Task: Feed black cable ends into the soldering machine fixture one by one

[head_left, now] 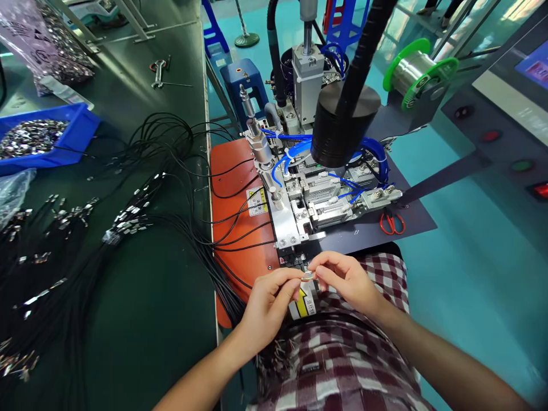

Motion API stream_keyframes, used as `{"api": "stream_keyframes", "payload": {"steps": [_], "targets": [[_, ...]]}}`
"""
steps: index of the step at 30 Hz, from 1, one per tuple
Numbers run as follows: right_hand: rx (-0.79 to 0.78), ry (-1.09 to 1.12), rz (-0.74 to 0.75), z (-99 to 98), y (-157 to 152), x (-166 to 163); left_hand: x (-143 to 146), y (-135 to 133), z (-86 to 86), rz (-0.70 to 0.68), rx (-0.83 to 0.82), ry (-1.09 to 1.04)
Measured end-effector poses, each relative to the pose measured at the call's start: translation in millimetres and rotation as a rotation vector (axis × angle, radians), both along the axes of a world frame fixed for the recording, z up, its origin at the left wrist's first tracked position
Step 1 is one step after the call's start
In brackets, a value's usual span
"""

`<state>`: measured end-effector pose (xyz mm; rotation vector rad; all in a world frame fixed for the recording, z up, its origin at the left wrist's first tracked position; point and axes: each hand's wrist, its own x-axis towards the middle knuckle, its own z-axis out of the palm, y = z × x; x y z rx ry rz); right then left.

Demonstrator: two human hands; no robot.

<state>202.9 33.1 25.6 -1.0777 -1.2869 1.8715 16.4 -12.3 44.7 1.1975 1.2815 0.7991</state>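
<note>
My left hand (269,303) and my right hand (342,278) meet at the near end of a small machine (308,194). Both pinch one small silver metal connector (307,276) between their fingertips. The connector sits just in front of the machine's metal fixture block (287,228). Thin black cables (233,228) run from the green table across the orange base plate (233,171) toward my hands. A yellow and white label (303,305) shows below my fingers.
Many black cables with metal ends (128,217) lie over the green table (141,319). A blue bin of metal parts (43,140) stands at the left. Red-handled scissors (392,222) lie right of the machine. A solder spool (417,71) sits at the upper right.
</note>
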Motion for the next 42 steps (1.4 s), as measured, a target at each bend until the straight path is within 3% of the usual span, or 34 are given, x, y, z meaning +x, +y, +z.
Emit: {"api": "stream_keyframes", "payload": {"steps": [4,11,19,27,34,42], "targets": [[-0.069,0.105,-0.012,-1.0,0.8,-10.5,-3.0,2.6,-1.0,0.05,-0.177,-0.214],[-0.121,0.155,-0.022,-8.4,-0.1,-22.3,-9.8,7.7,-2.0,0.039,-0.172,-0.377],[0.046,-0.028,-0.098,0.6,-10.9,-30.8,-8.1,6.8,-4.7,0.053,-0.177,-0.495],[0.089,-0.08,-0.121,1.8,-7.7,-28.0,-7.4,4.7,-6.6,0.081,-0.166,-0.511],[0.263,-0.169,-0.178,-0.5,-23.9,-41.9,-2.4,0.6,-7.1,0.189,-0.129,-0.432],[0.3,-0.206,-0.184,-5.7,-26.8,-42.7,-0.6,-0.1,-6.3,0.242,-0.292,-0.401]]}}
